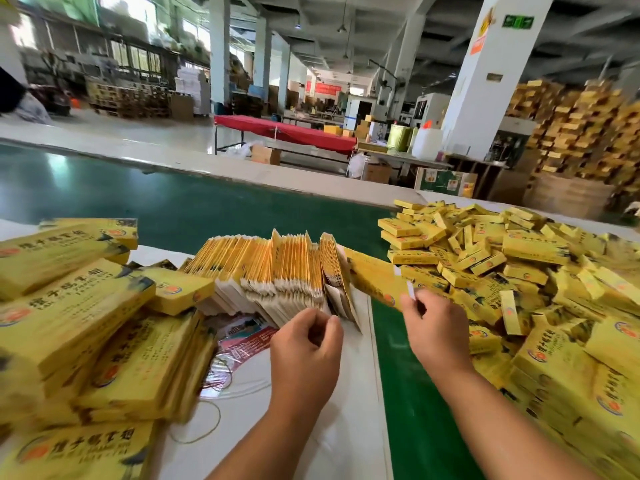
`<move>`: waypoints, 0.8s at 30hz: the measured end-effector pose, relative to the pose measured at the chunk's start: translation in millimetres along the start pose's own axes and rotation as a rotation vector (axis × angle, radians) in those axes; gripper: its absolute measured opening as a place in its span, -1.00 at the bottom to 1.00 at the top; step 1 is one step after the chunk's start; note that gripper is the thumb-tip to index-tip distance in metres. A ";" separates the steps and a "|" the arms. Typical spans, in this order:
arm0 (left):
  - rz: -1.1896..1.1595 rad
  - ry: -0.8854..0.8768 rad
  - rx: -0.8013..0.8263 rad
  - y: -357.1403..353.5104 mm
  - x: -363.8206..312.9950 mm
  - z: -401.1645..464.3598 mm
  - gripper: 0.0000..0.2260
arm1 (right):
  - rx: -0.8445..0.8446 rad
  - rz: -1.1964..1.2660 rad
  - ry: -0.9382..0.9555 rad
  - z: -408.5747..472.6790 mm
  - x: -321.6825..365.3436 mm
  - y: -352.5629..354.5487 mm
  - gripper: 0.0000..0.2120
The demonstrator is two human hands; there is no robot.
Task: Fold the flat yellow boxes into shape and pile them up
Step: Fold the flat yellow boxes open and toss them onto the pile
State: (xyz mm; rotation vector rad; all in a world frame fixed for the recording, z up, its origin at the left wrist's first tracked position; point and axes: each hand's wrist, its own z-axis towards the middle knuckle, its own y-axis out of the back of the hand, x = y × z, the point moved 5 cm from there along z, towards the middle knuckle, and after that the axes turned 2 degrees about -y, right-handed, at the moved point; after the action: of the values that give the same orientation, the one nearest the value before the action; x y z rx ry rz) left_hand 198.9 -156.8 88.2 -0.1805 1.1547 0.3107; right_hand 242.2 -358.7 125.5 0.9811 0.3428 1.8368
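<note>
A row of flat yellow boxes (273,271) stands on edge in the middle of the white table. My left hand (306,344) sits at the near right end of that row, fingers curled; whether they pinch a flat box edge is unclear. My right hand (433,327) pinches the near end of a yellow box (375,277) that stretches up and left over the green belt edge. A big loose heap of folded yellow boxes (512,271) fills the right side. Bundles of flat yellow boxes (86,323) are stacked at the left.
A green conveyor belt (173,206) runs across behind the row and down between my arms. A red leaflet (247,332) and string (214,379) lie on the white table (346,410). Stacked yellow cartons and a white pillar stand far right.
</note>
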 end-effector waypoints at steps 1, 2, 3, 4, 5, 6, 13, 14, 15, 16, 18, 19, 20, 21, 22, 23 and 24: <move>0.001 0.018 0.013 -0.6 1.2 0.1 -0.78 | -0.041 0.046 -0.020 2.4 -1.1 11.6 -0.71; 0.004 0.049 0.041 -1.8 2.3 -0.3 -0.79 | -0.082 0.086 -0.013 3.6 -1.0 23.2 -0.71; -0.003 0.092 0.089 -4.1 3.5 -1.4 -0.80 | -0.133 0.116 0.027 3.2 1.2 35.1 -0.74; -0.027 0.145 0.154 -7.3 4.6 -3.2 -0.79 | -0.184 0.137 0.079 0.8 4.7 46.9 -0.78; -0.074 0.211 0.224 -11.3 5.4 -5.4 -0.78 | -0.224 0.160 0.134 -3.8 9.5 57.0 -0.81; -0.149 0.286 0.287 -15.1 5.9 -7.9 -0.75 | -0.246 0.180 0.194 -10.4 16.0 64.4 -0.82; -0.874 0.590 0.438 -25.9 -6.4 -10.1 -0.21 | -0.019 0.185 0.644 -69.7 45.8 51.3 -0.73; -0.964 0.607 0.425 -24.1 -8.3 -9.6 -0.17 | 0.030 0.177 0.658 -75.7 45.2 44.0 -0.71; -1.013 0.618 0.417 -22.3 -8.7 -9.7 -0.14 | 0.078 0.174 0.669 -80.8 45.1 37.6 -0.70; -1.023 0.621 0.415 -20.7 -8.0 -9.9 -0.13 | 0.121 0.175 0.680 -84.2 45.4 32.8 -0.69; -1.001 0.602 0.431 -19.5 -6.0 -10.7 -0.18 | 0.192 0.182 0.681 -88.1 45.4 27.6 -0.67; -0.991 0.583 0.450 -19.5 -4.9 -11.6 -0.22 | 0.237 0.188 0.669 -90.2 45.3 26.2 -0.65; -0.978 0.561 0.477 -19.6 -3.7 -12.4 -0.24 | 0.291 0.193 0.646 -92.3 45.3 25.0 -0.63; -0.955 0.538 0.508 -20.3 -3.2 -14.2 -0.28 | 0.345 0.200 0.612 -94.2 45.1 24.1 -0.60; -0.917 0.510 0.532 -20.9 -3.8 -16.0 -0.32 | 0.392 0.222 0.570 -95.5 44.5 23.5 -0.58; -0.865 0.473 0.549 -22.0 -4.4 -17.7 -0.36 | 0.430 0.272 0.516 -95.7 43.5 23.2 -0.57; -0.778 0.419 0.562 -22.7 -5.8 -19.1 -0.38 | 0.459 0.348 0.447 -94.7 41.9 24.1 -0.59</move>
State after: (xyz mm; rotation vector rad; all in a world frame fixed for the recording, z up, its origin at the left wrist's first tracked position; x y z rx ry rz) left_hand 187.8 -184.8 85.5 -0.1876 1.4418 -0.7670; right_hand 147.9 -316.5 100.1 0.9649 0.9473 2.3580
